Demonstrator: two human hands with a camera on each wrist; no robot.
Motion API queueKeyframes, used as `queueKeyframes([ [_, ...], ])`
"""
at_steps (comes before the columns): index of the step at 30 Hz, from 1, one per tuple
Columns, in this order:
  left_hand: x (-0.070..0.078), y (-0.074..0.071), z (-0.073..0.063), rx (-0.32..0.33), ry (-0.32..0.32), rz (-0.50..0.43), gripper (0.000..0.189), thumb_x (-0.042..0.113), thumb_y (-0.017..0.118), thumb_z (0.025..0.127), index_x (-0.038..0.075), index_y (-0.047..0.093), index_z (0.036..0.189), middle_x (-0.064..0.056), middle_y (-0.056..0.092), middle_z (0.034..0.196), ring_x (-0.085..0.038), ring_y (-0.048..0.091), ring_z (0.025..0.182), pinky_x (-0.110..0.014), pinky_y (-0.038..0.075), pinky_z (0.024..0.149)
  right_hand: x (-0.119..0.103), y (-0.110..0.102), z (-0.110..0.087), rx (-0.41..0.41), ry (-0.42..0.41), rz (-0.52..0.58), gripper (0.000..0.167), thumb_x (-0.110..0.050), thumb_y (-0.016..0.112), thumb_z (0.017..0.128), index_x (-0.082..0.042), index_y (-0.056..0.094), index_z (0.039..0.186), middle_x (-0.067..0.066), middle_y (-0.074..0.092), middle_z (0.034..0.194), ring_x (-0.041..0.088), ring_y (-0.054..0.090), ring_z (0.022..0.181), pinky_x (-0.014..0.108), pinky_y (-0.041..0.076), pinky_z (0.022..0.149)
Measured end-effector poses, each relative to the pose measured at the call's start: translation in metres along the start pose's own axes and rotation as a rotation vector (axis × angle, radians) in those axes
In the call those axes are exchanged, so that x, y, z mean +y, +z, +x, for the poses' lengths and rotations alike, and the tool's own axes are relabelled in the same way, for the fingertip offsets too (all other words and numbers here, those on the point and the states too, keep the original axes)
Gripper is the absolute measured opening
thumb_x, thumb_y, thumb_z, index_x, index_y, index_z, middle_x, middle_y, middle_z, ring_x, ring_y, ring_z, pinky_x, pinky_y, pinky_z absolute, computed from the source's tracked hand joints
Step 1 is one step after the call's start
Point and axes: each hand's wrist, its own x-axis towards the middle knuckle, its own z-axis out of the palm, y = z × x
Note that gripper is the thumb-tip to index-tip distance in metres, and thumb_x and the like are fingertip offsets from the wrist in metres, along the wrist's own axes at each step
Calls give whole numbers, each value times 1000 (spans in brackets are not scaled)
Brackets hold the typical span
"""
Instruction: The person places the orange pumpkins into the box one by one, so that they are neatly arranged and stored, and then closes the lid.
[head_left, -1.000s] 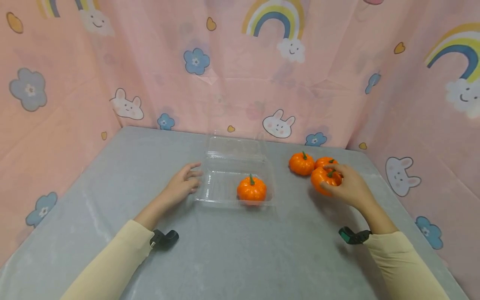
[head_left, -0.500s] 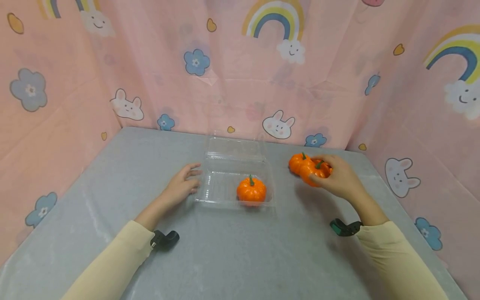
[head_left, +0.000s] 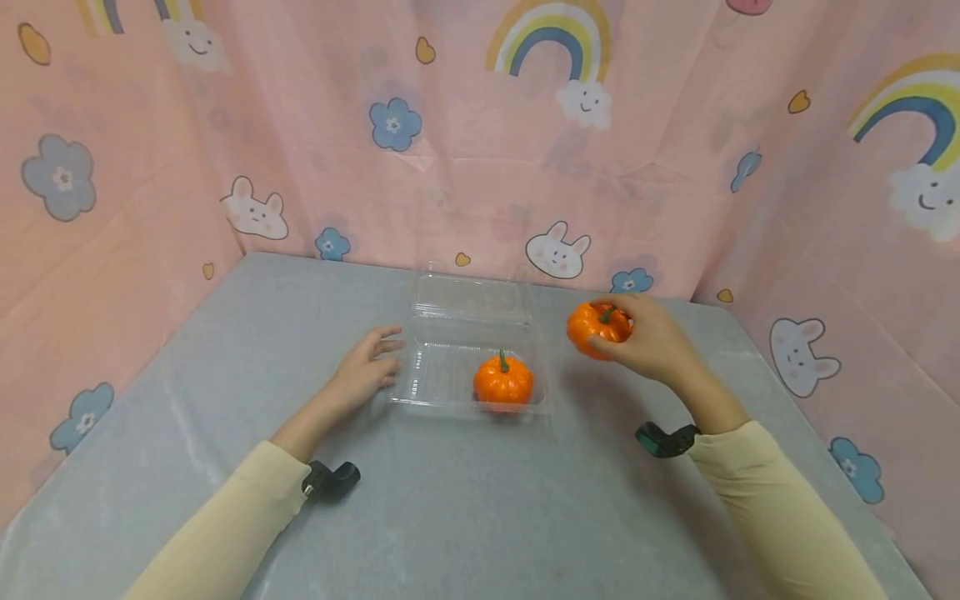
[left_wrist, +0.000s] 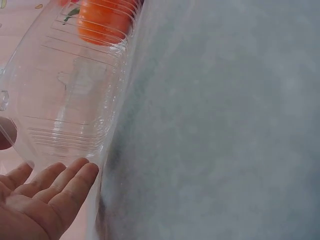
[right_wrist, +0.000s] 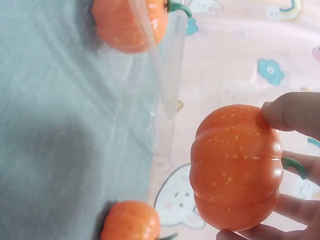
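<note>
The R hand (head_left: pixel 651 342) holds a pumpkin (right_wrist: pixel 235 167) betw. thumb and fingers, above the counter (head_left: pixel 465 508), R of the box (head_left: pixel 435 403). The L hand (head_left: pixel 362 368) is by the box's L side, fingers loosely extended; if they touch it, I cannot tell. A 2nd pumpkin (head_left: pixel 503 382) sits in the box's R part, stem up. A 3rd pumpkin (right_wrist: pixel 131 222) (R wrist view) is on the counter.

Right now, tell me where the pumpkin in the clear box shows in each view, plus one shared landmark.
Head: pumpkin just right of centre, below the middle.
Left wrist: pumpkin at the top edge, left of centre, cut off.
Right wrist: pumpkin at the top edge, left of centre, cut off.
Shared landmark: the clear box.
</note>
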Motion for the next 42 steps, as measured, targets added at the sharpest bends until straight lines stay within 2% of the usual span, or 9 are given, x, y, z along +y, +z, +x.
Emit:
queueKeyframes([
  [10, 0, 3, 1, 18, -2, -12, 60, 10, 47, 92, 13, 30, 149, -18, 41, 150, -37, 51, 127, -41, 53, 94, -28, 12, 14, 2, -75, 54, 50, -31, 74, 81, -13, 59, 125, 12, 57, 124, 31, 54, 109, 51, 50, 92],
  [16, 1, 3, 0, 17, -10, -40, 60, 9, 47, 92, 12, 30, 150, -18, 40, 150, -37, 51, 127, -39, 54, 92, -48, 20, 22, -4, -116, 82, 49, -31, 74, 80, -14, 59, 124, 10, 59, 122, 30, 54, 106, 47, 55, 86],
  [20, 0, 4, 0, 18, -12, -42, 60, 9, 47, 92, 12, 29, 150, -18, 40, 150, -37, 52, 126, -37, 55, 89, -58, 26, 28, -3, -156, 111, 49, -30, 75, 79, -15, 60, 124, 9, 59, 125, 29, 53, 106, 45, 53, 85],
  [27, 0, 4, 0, 13, -23, -76, 59, 9, 47, 93, 11, 30, 149, -19, 39, 150, -38, 49, 129, -42, 54, 92, -76, 35, 35, -22, -186, 127, 49, -30, 75, 79, -15, 61, 123, 8, 60, 125, 29, 54, 107, 43, 54, 86],
  [34, -1, 3, 1, 2, -16, -102, 59, 8, 45, 93, 9, 28, 150, -21, 37, 151, -41, 47, 130, -44, 54, 93, -92, 44, 43, -37, -208, 116, 50, -34, 74, 78, -18, 61, 123, 4, 60, 113, 25, 54, 103, 40, 55, 84],
  [37, 0, 3, 1, 2, -14, -105, 60, 7, 46, 93, 9, 28, 150, -22, 37, 151, -42, 48, 128, -44, 54, 93, -98, 49, 45, -56, -214, 109, 51, -36, 74, 77, -20, 60, 123, 3, 59, 111, 25, 54, 103, 41, 54, 85],
  [42, 0, 4, 1, 6, -24, -89, 60, 8, 47, 93, 12, 28, 150, -20, 38, 151, -42, 48, 129, -43, 54, 93, -108, 58, 48, -98, -234, 99, 50, -36, 74, 78, -21, 60, 123, 3, 58, 120, 24, 56, 108, 42, 52, 92],
])
